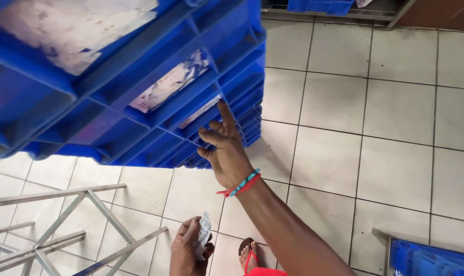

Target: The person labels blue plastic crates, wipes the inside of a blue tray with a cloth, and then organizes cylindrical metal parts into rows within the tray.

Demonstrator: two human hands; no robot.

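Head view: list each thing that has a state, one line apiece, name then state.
stack of blue crates: piled tall, paper labels in the side slots.
right hand: raised, fingers spread against the crate stack's edge.
left hand: low, closed on a small printed packet.
metal frame: lying on the tiled floor.
sandalled foot: flat on the tiled floor.

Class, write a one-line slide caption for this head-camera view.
Right hand reaches up to a stack of blue crates while the left hand holds a small paper above a tiled floor.
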